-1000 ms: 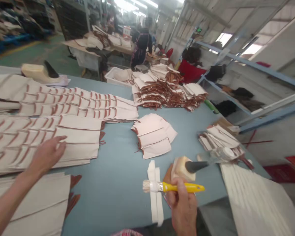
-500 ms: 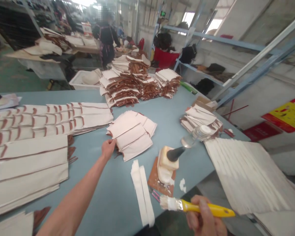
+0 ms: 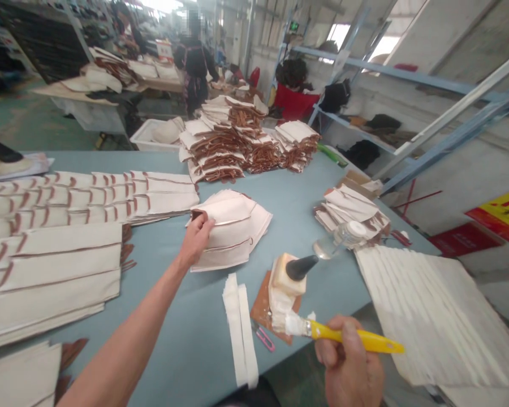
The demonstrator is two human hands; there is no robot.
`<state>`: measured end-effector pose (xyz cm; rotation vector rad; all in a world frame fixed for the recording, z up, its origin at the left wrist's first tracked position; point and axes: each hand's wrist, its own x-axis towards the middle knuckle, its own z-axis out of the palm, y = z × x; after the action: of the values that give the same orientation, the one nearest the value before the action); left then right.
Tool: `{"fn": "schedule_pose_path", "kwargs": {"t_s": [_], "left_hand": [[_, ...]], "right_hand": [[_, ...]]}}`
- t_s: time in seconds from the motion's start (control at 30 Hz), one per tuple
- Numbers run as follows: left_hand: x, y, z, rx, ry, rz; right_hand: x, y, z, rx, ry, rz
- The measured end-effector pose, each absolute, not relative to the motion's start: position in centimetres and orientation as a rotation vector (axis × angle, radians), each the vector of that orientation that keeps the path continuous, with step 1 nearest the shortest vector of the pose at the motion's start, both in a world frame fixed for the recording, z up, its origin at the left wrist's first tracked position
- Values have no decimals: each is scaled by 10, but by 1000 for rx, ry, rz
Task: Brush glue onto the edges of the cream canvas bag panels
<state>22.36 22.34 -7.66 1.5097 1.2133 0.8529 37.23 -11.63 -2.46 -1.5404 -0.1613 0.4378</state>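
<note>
My left hand [image 3: 198,236] is closed on the left edge of a cream fabric piece [image 3: 227,230], which belongs to a small overlapping stack mid-table; its brown underside shows near the fingers. In my right hand [image 3: 351,356] is a yellow-handled paintbrush [image 3: 356,337], bristles pointing left and coated in white. Those bristles are close to a brown board [image 3: 261,299] smeared with white paste, though contact is unclear. On the board stands a cream block-shaped container with a black cone-shaped top [image 3: 302,268]. White fabric strips [image 3: 241,333] and pink thread snips [image 3: 263,338] lie left of the brush.
Rows of overlapping cream pieces with brown edges [image 3: 68,254] cover the table's left. Tall piles [image 3: 220,141] stand at the back. A clear jar [image 3: 343,237] is beside another pile [image 3: 352,209]. Layered pale sheets [image 3: 436,311] lie right. A person [image 3: 194,68] stands beyond.
My left hand has moved right and slightly up, and the piece's edge is now lifted and curled. The brush has shifted slightly up and left, towards the brown board. The view has shifted a little.
</note>
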Motion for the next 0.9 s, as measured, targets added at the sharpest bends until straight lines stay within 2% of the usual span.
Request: {"fn": "schedule_pose_path", "kwargs": {"t_s": [0.2,0.33,0.53,0.73,0.9], "left_hand": [[140,138,-25,1683,1063,837],[102,72,-33,1627,1132,729],[66,-8,-72,1434,1226,563],[31,-46,-67,1339,1185,410],[21,-50,-72,1482,1263,450]], "right_hand": [[357,-90,-1,-1398,-514,104],[332,-58,3,-1365,-823,78],[289,-37,-37,-1323,-933,498],[252,-34,-71,-1331,-981,677],[234,-38,-71,-1315,-826,812]]}}
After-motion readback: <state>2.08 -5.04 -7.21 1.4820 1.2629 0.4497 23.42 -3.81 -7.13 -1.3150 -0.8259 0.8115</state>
